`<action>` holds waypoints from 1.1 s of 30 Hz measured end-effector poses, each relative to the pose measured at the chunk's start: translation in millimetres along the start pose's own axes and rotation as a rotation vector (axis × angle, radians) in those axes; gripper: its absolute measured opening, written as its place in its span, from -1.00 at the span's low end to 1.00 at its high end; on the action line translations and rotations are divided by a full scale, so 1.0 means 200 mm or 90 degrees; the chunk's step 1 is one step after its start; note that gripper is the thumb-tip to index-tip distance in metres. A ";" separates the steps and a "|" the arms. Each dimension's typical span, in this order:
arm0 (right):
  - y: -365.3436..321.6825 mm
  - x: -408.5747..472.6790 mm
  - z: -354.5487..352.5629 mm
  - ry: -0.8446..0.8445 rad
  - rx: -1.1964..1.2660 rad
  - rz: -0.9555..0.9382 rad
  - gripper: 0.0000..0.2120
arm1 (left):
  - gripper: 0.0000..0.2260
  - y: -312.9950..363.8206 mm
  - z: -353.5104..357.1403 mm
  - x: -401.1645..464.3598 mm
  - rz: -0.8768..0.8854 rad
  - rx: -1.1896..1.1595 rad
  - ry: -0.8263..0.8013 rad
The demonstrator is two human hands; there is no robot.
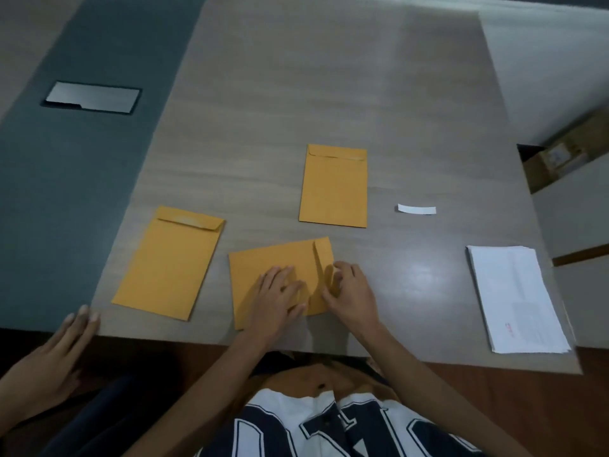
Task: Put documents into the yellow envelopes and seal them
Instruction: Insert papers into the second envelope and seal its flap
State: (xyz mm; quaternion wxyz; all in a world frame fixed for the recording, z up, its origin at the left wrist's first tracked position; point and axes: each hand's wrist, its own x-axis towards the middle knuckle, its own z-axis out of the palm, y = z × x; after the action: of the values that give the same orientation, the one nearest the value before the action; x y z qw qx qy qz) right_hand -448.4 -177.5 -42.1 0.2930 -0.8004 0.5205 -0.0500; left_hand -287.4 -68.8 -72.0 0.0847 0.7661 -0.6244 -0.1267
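My left hand (275, 293) lies flat, fingers straight and spread a little, pressing down on the yellow paper envelope (263, 268) that lies sideways at the near edge of the table. My right hand (349, 291) is beside it, fingers curled onto the envelope's flap end at the right; whether they pinch the flap or only press it I cannot tell. A second yellow envelope (169, 262) lies to the left, flap folded down, apart from the first. A third yellow envelope (333, 188) lies farther away, upright, flap folded down too. To its right is a small white paper strip (417, 209). A stack of white printed documents (517, 298) sits well to the right on the grey wood-grain table (296, 94). Another person's hand (71, 334) rests at the table's near-left edge.
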 end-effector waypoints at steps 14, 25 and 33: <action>0.26 -0.05 -0.20 -0.009 0.030 0.079 -0.57 | -0.44 0.25 -0.07 0.18 -0.053 -0.004 -0.001; 0.29 0.01 -0.23 -0.031 0.010 0.016 -0.63 | -0.28 0.32 -0.11 0.29 -0.054 0.031 -0.086; 0.57 -0.05 -0.51 0.136 0.053 0.099 -0.69 | -0.54 0.70 -0.16 0.53 0.016 -0.101 0.004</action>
State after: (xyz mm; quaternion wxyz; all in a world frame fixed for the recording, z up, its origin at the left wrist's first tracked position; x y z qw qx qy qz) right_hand -583.5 -244.8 -16.0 0.2718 -0.7351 0.6065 -0.1338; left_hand -388.5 -201.9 -11.1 0.1484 0.7495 -0.6217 -0.1723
